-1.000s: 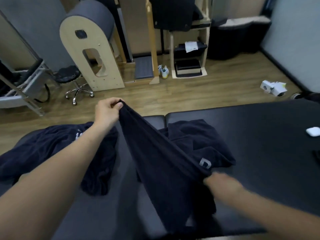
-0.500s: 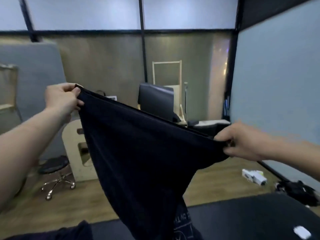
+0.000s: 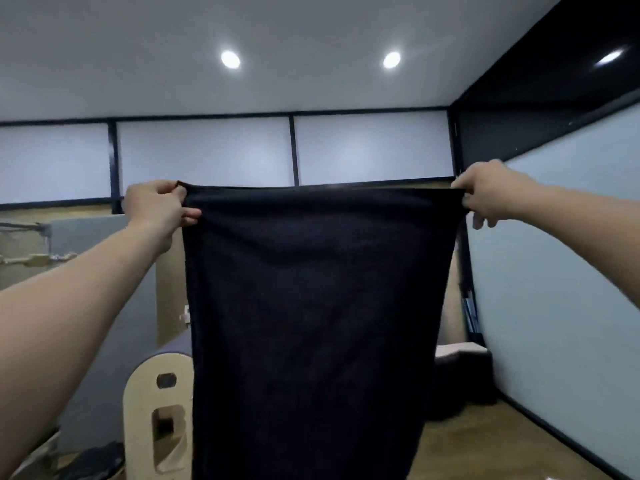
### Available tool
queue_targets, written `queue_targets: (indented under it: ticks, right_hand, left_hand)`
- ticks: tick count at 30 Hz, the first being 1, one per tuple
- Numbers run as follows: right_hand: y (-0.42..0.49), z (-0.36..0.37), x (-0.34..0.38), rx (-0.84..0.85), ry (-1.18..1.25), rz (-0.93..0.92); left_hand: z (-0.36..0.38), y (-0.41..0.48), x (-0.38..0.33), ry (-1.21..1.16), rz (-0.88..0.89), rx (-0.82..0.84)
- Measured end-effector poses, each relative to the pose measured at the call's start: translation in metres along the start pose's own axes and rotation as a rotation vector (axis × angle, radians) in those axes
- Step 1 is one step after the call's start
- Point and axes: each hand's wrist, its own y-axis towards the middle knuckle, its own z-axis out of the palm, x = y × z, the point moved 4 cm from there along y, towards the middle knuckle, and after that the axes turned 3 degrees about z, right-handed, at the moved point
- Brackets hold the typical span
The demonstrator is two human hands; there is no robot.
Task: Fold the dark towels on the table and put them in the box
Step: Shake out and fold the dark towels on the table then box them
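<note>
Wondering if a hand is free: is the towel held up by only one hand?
No, the left hand pinches one top corner of the dark towel and the right hand pinches the other.

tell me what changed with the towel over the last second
The left hand and right hand raised the dark towel high and spread apart, so its top edge is level and taut and it hangs flat. Both hands kept pinching the top edge.

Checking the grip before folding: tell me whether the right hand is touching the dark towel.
Touching. The head view shows the right hand pinching the top right corner of the dark towel, with no gap between fingers and cloth.
</note>
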Motion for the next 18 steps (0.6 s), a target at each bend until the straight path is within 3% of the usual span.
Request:
queue_targets:
  ticks: [3,7,10,14,18]
  right_hand:
    - [0.008,-0.004,0.014,0.11,-0.033,0.025]
    - [0.026,-0.043,0.046,-0.099,0.018,-0.022]
    - [0.036,-0.048,0.068,0.026,-0.077,-0.009]
    - [0.062,-0.063,0.081,-0.17,-0.088,-0.085]
    - [0.08,-0.016,0.079,0.069,-0.193,0.03]
  left_hand:
    - [-0.01,0.007,-0.011,0.073,0.041,0.042]
    - [-0.033,0.028,-0.029,0.049,0.112,-0.034]
    - [-0.044,0.052,-0.034,0.148,0.168,0.012]
    - [-0.053,0.077,-0.04,0.174,0.22,0.053]
    - [-0.034,0.077,-0.006,0.175,0.043,0.162]
